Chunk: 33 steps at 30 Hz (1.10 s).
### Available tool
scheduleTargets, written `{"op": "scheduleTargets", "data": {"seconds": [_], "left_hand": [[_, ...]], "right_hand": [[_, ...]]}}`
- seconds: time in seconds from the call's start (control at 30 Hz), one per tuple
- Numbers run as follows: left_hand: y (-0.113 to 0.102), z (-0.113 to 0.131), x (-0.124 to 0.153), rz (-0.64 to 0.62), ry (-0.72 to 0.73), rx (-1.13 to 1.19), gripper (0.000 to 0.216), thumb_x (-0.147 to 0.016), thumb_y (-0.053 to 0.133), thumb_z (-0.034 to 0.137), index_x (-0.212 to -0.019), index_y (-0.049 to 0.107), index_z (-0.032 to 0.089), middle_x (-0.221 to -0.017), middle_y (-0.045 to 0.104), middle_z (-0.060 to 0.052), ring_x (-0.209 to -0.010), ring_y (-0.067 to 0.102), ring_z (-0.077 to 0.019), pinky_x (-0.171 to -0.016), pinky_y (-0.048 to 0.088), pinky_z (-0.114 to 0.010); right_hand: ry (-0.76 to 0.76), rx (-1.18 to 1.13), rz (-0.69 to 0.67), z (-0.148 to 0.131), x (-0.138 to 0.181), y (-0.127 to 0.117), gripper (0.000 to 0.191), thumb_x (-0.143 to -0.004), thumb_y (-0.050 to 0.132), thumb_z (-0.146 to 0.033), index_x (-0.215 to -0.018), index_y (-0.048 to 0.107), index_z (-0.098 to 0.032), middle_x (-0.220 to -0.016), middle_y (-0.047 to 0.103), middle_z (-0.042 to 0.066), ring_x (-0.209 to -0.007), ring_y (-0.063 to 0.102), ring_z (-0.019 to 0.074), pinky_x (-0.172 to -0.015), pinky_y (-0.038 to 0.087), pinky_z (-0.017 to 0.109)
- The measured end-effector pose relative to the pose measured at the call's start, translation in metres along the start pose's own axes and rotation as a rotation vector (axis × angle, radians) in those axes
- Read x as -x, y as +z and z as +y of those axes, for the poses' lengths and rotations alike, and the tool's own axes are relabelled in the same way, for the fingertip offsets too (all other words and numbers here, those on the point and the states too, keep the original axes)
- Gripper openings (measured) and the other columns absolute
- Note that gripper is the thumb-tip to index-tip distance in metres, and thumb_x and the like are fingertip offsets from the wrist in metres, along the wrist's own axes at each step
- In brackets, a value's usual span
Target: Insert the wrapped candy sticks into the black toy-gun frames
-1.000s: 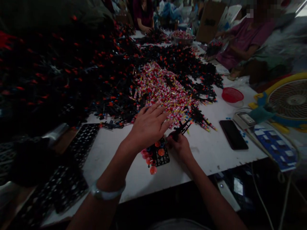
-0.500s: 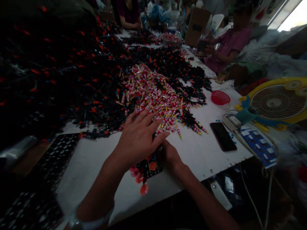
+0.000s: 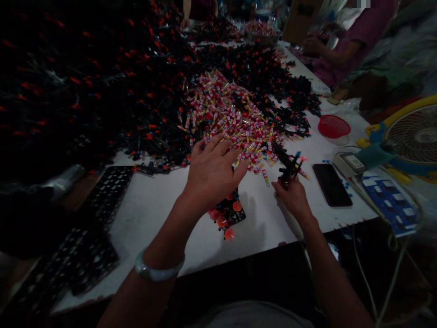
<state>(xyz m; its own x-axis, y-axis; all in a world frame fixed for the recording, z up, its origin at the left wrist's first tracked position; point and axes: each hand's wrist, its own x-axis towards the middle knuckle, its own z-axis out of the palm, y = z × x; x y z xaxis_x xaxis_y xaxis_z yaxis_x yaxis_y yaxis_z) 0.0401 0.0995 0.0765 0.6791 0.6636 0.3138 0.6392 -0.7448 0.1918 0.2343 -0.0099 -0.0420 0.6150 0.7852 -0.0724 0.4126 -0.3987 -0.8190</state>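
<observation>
My left hand point(image 3: 215, 171), a pale bangle on its wrist, is spread palm down with fingers apart. It covers part of a small black holed tray point(image 3: 239, 217) bearing black pieces with orange suction cups point(image 3: 230, 233). Whether the palm touches these pieces is hidden. To the right, my right hand point(image 3: 294, 197) grips a dark plastic toy gun point(image 3: 288, 167) with blue and pinkish-red tips, just above the white table point(image 3: 153, 200). Beyond my left hand lies a heap of small candy tubes point(image 3: 235, 116) with pink and yellow parts.
Dark toy pieces point(image 3: 150, 91) pile high at the left and back. Black holed trays point(image 3: 111, 191) lie at left. On the right are a phone point(image 3: 332, 185), a red basket point(image 3: 333, 126), a blue power strip point(image 3: 391, 200) and a yellow fan point(image 3: 414, 136). Two other people are across the table.
My right hand has moved right, away from the tray beneath my left hand, and now shows a dark toy gun in its grip. My left hand stays over the tray. The view has shifted.
</observation>
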Motion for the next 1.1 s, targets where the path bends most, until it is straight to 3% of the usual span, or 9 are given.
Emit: {"op": "scheduleTargets", "data": {"seconds": [0.1,0.23,0.4,0.5,0.73,0.97,1.1], "left_hand": [[-0.001,0.0,0.0,-0.012,0.008,-0.009,0.043,-0.09,0.032,0.047,-0.112,0.063,0.027,-0.125,0.059,-0.006,-0.131,0.038,-0.027,-0.106,0.029,-0.051],[-0.001,-0.001,-0.001,-0.019,0.011,-0.01,0.042,-0.09,0.033,0.048,-0.114,0.062,0.031,-0.124,0.06,-0.005,-0.131,0.038,-0.0281,-0.106,0.029,-0.052],[0.0,-0.001,-0.001,-0.033,0.0,0.009,0.042,-0.09,0.033,0.047,-0.115,0.062,0.029,-0.127,0.058,-0.005,-0.131,0.037,-0.0289,-0.106,0.028,-0.053],[0.0,-0.002,-0.001,-0.025,0.006,0.022,0.043,-0.089,0.034,0.047,-0.115,0.063,0.028,-0.127,0.059,-0.006,-0.132,0.037,-0.03,-0.106,0.028,-0.054],[-0.001,-0.002,-0.002,-0.024,0.018,0.02,0.04,-0.089,0.036,0.047,-0.115,0.063,0.032,-0.127,0.059,-0.004,-0.131,0.037,-0.0302,-0.105,0.029,-0.055],[-0.001,-0.001,-0.001,-0.032,-0.004,0.044,0.04,-0.089,0.036,0.046,-0.116,0.061,0.032,-0.127,0.058,-0.003,-0.133,0.036,-0.0292,-0.106,0.028,-0.054],[-0.001,-0.002,-0.003,-0.042,0.008,0.016,0.044,-0.09,0.034,0.047,-0.117,0.062,0.027,-0.129,0.057,-0.006,-0.133,0.035,-0.0302,-0.106,0.028,-0.054]], "right_hand": [[-0.012,-0.341,-0.252,-0.015,0.03,0.025,0.03,-0.08,0.055,-0.039,-0.101,0.051,-0.019,-0.069,0.059,-0.002,-0.055,0.059,0.0131,-0.053,0.047,0.025],[-0.077,-0.462,-0.473,-0.032,0.061,0.056,0.019,-0.084,0.05,-0.036,-0.091,0.055,-0.019,-0.06,0.058,-0.003,-0.051,0.055,0.0119,-0.052,0.047,0.024],[-0.255,-0.128,-0.321,-0.037,0.079,0.073,0.019,-0.088,0.045,-0.028,-0.096,0.059,-0.02,-0.084,0.066,0.006,-0.072,0.061,0.0182,-0.062,0.047,0.028],[-0.319,0.058,-0.286,-0.036,0.082,0.075,0.023,-0.088,0.038,-0.021,-0.099,0.058,-0.018,-0.095,0.066,0.01,-0.073,0.061,0.0195,-0.063,0.047,0.029],[-0.341,0.016,-0.339,-0.032,0.074,0.068,0.024,-0.091,0.037,-0.024,-0.102,0.058,-0.018,-0.098,0.066,0.011,-0.087,0.062,0.0213,-0.077,0.049,0.031],[-0.351,0.247,-0.337,-0.037,0.082,0.073,0.026,-0.087,0.036,-0.012,-0.103,0.056,-0.018,-0.095,0.065,0.009,-0.069,0.06,0.0168,-0.058,0.046,0.026],[-0.363,0.37,-0.304,-0.045,0.093,0.087,0.023,-0.085,0.04,-0.009,-0.094,0.059,-0.017,-0.089,0.064,0.011,-0.065,0.059,0.0188,-0.053,0.043,0.027]]}}
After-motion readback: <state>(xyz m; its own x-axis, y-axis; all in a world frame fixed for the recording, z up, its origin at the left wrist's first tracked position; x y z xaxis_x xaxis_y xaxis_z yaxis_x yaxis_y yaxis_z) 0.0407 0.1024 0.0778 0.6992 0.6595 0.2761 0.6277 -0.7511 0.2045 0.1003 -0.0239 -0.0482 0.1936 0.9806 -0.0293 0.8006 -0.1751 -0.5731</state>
